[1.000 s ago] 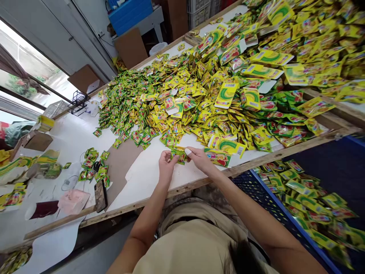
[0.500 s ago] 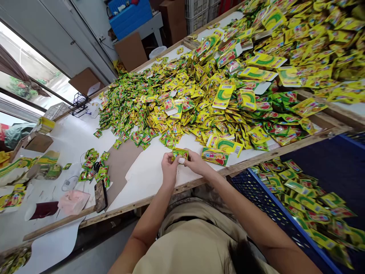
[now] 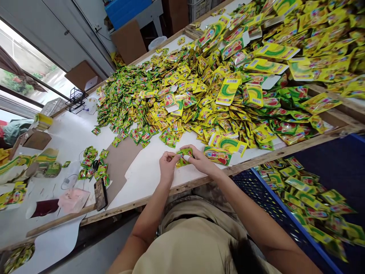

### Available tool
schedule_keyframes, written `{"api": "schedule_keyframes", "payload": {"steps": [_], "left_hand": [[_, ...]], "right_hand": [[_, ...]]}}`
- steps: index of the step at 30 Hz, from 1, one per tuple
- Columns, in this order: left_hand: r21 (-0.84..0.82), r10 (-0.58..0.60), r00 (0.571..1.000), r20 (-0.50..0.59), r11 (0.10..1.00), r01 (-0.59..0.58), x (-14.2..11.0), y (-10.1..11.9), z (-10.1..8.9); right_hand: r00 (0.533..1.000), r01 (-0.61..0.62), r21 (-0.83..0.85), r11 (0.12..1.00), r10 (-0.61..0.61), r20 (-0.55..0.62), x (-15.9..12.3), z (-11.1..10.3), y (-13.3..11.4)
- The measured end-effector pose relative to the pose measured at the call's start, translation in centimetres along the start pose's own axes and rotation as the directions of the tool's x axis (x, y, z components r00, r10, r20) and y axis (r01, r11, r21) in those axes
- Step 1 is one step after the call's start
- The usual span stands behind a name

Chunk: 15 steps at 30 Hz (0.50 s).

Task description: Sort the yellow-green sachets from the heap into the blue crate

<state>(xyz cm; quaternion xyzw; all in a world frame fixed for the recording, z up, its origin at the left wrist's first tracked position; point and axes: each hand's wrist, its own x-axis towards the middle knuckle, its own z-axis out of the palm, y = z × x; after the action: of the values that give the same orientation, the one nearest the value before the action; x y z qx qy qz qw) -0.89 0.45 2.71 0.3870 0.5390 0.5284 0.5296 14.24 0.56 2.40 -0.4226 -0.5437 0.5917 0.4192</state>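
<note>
Between my two hands is a small green-and-yellow candy packet [image 3: 185, 156], held just above the white table near its front edge. My left hand [image 3: 168, 166] pinches the packet's left end with thumb and fingers. On its other end is my right hand [image 3: 199, 160], thumb on top and fingers behind. Right beside my right hand lie a larger green packet [image 3: 217, 155] with a melon picture and a yellow card-topped packet [image 3: 228, 144]. Beyond my hands spreads a big heap of small green and yellow packets [image 3: 171, 95].
On the left lie black scissors [image 3: 94, 167] among a few green packets, a phone [image 3: 100, 194], a pink bag [image 3: 74, 200] and a dark red cup [image 3: 45, 209]. Brown cardboard [image 3: 119, 163] lies flat on the table. A blue crate [image 3: 268, 198] with packets stands below on the right.
My hands have drawn slightly apart, and the packet between them shows more of its face, tilted. The whole view has shifted a little.
</note>
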Motion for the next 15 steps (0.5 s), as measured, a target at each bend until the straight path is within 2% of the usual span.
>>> {"api": "schedule_keyframes", "payload": {"steps": [2, 7, 10, 12, 13, 14, 15], "left_hand": [[0.041, -0.011, 1.000, 0.007, 0.999, 0.011, 0.1, 0.0, -0.1], [0.111, -0.016, 0.995, 0.100, 0.994, 0.005, 0.1, -0.1, -0.3], [0.126, 0.005, 0.991, 0.136, 0.992, -0.022, 0.1, -0.3, 0.2], [0.232, 0.070, 0.985, 0.158, 0.967, -0.106, 0.1, -0.4, 1.1], [0.314, 0.135, 0.972, 0.193, 0.930, -0.191, 0.1, -0.4, 1.9], [0.394, 0.211, 0.942, 0.262, 0.867, -0.304, 0.1, -0.5, 2.8], [0.459, 0.282, 0.889, 0.361, 0.776, -0.433, 0.1, -0.6, 4.0]], "right_hand": [[1.000, 0.006, -0.018, 1.000, -0.006, 0.004, 0.1, 0.0, 0.1], [1.000, 0.018, -0.107, 0.994, -0.020, -0.019, 0.4, -0.2, 0.5], [0.997, 0.012, -0.176, 0.984, -0.026, -0.075, -0.4, -1.6, 0.0], [0.982, 0.007, -0.202, 0.979, -0.045, -0.182, -1.5, -3.3, -0.8], [0.966, 0.009, -0.190, 0.982, -0.058, -0.253, -2.1, -4.4, -1.2], [0.944, 0.016, -0.159, 0.987, -0.068, -0.324, -2.8, -5.5, -1.6], [0.918, 0.025, -0.127, 0.992, -0.074, -0.391, -3.4, -6.5, -1.8]]}}
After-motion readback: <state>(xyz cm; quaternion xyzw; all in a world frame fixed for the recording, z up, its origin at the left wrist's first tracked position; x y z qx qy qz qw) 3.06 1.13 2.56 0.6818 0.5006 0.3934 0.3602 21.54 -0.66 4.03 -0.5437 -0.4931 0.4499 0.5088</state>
